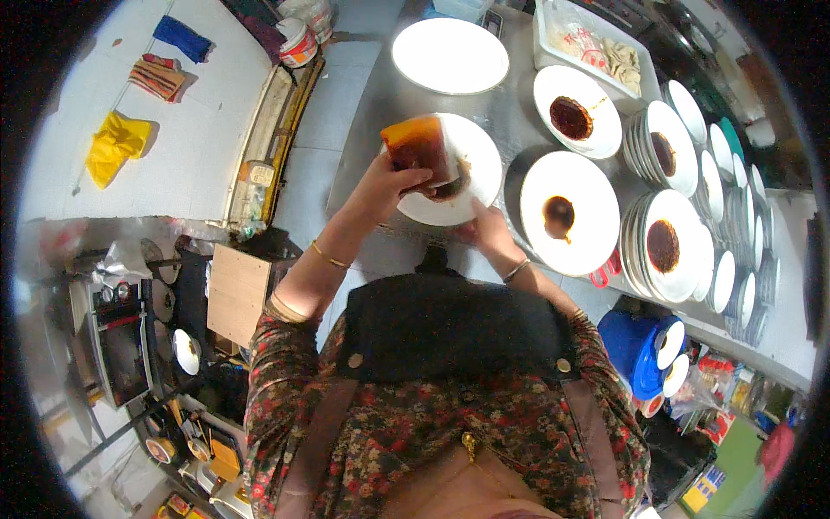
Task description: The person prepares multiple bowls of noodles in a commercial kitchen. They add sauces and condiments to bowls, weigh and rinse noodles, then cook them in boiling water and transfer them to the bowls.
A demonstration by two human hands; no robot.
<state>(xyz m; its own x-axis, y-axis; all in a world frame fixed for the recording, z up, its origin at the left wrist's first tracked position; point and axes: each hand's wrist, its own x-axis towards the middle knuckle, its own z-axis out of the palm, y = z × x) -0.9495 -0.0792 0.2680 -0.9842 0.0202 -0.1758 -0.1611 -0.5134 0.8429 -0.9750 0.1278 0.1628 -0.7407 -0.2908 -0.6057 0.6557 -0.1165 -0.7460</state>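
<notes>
My left hand (395, 178) grips a tilted clear container (421, 146) of reddish-brown sauce over a white plate (476, 152). Dark sauce lies in the middle of that plate, partly hidden by the container. At the plate's near right rim is my right hand (489, 227), its thumb at the edge and the other fingers mostly hidden. Just right of it, another white plate (590, 214) bears a dark pool of sauce, and beyond that is a similar sauced plate (606, 110). A plain white plate (450, 55) stands at the far side.
Stacks of white plates (668, 246) fill the right of the metal table (519, 113). A white plastic bin (551, 48) with bagged food stands at the back. Cloths (120, 146) hang on the left wall. A blue drum (629, 350) stands below the table at right.
</notes>
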